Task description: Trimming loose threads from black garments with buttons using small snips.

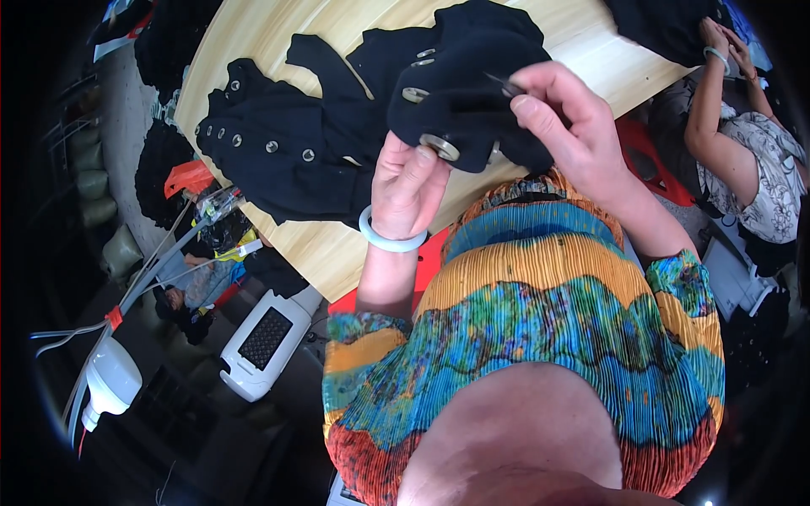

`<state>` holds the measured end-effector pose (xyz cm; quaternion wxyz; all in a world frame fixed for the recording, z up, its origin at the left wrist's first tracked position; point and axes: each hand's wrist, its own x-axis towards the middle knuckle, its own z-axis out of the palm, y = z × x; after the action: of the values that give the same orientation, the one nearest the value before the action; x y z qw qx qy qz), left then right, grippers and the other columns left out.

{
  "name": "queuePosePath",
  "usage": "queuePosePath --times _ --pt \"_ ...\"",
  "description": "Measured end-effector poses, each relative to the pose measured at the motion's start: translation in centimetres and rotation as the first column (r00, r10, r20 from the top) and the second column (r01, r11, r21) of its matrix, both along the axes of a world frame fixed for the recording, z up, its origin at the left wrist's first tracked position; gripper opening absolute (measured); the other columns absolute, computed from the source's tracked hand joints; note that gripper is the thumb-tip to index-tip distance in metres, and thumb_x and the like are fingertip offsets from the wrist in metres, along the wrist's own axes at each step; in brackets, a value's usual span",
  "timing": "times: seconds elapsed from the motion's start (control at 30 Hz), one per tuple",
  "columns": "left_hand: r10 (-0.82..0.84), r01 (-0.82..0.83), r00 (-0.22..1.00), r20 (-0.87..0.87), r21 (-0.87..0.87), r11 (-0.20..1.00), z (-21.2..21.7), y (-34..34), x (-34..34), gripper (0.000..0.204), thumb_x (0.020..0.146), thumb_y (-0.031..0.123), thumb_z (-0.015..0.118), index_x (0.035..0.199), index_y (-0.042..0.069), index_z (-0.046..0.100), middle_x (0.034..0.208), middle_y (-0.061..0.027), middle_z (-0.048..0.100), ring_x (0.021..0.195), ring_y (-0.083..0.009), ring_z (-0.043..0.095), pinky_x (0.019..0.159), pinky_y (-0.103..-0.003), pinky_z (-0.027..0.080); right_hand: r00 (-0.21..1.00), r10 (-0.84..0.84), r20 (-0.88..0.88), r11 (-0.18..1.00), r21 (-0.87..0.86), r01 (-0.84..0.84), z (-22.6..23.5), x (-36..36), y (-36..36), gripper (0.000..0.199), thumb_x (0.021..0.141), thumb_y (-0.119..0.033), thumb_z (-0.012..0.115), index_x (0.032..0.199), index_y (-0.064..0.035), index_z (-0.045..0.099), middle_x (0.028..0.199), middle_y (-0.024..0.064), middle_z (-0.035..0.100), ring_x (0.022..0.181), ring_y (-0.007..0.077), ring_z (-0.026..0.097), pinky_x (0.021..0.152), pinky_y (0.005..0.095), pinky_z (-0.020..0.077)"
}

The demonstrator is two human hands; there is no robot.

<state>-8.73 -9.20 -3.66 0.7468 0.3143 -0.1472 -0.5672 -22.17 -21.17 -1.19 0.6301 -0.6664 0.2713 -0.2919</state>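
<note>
Your left hand (409, 181) pinches a fold of the dark garment (472, 93) at one of its metal buttons (440, 147), thumb pressed on the button's rim; a pale bangle (391, 240) circles that wrist. Your right hand (565, 126) is closed narrowly on a small dark tool (504, 83), seemingly thread snips, its tip laid on the cloth just above the button; whether its blades are parted is too small to tell. The garment is lifted off the pale wooden table (278, 34), close to your chest; a second dark garment with a row of metal buttons (278, 148) lies flat on the table just to the left. By the look of it, the step in hand is trimming or tidying around the button; the next move calls for a steady pinch and a fine tip placed clear of the fabric itself. Another person's arm (717, 126) rests at the table's far right; a white device (266, 341) sits below the table edge.
</note>
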Motion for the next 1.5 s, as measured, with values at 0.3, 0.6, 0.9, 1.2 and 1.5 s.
queuePosePath --times 0.3,0.6,0.9,1.2,1.5 --pt "-0.17 0.17 0.985 -0.002 0.056 0.984 -0.5 0.0 0.7 0.04 0.085 0.017 0.045 0.122 0.008 0.034 0.119 -0.01 0.042 0.111 -0.0234 0.04 0.093 -0.039 0.034 0.961 0.247 0.127 0.968 -0.082 -0.238 0.1 1.6 -0.5 0.032 0.071 -0.003 0.058 0.102 -0.001 0.051 0.091 0.0077 0.055 0.079 0.0128 0.055 0.07 0.0225 0.0444" --pt "-0.025 0.134 0.946 -0.324 0.32 0.938 1.4 -1.2 1.1 0.027 0.09 0.021 0.033 0.107 0.005 0.045 0.1 -0.0075 0.054 0.091 -0.0167 0.054 0.079 -0.029 0.045 0.999 -0.02 -0.044 0.984 -0.177 0.012 -2.3 2.6 -3.3 0.017 0.078 -0.009 0.054 0.093 -0.0007 0.054 0.082 0.0043 0.059 0.073 0.0088 0.055 0.066 0.0197 0.0431" --pt "-0.014 0.153 0.813 -0.582 0.19 0.97 -0.2 -2.5 4.1 0.032 0.09 0.026 0.033 0.103 0.001 0.048 0.098 -0.0101 0.058 0.091 -0.0195 0.056 0.085 -0.031 0.042 0.962 0.273 0.018 0.9 0.349 -0.262 -4.3 0.9 0.6 0.03 0.075 -0.009 0.061 0.099 0.0031 0.048 0.086 -0.0001 0.053 0.079 0.003 0.048 0.07 0.0175 0.0395" --pt "-0.154 0.243 0.896 -0.418 0.169 0.955 0.2 -2.1 1.4 0.049 0.088 0.039 0.03 0.117 0.001 0.037 0.114 -0.0103 0.048 0.104 -0.0208 0.047 0.086 -0.033 0.039 0.991 0.124 0.051 0.827 0.546 -0.131 -1.6 1.2 -2.0 0.019 0.077 -0.014 0.059 0.092 -0.0019 0.055 0.077 -0.0049 0.054 0.071 0.0 0.047 0.064 0.0144 0.0383" --pt "-0.094 0.163 0.941 -0.325 0.192 0.968 2.7 -1.1 1.2 0.034 0.089 0.02 0.035 0.117 0.002 0.036 0.105 -0.011 0.052 0.091 -0.0189 0.055 0.076 -0.031 0.047 0.956 0.279 -0.09 0.924 0.295 -0.242 1.5 1.9 -3.8 0.02 0.077 -0.015 0.058 0.09 0.0002 0.055 0.074 -0.0053 0.052 0.071 -0.0004 0.045 0.065 0.0151 0.037"
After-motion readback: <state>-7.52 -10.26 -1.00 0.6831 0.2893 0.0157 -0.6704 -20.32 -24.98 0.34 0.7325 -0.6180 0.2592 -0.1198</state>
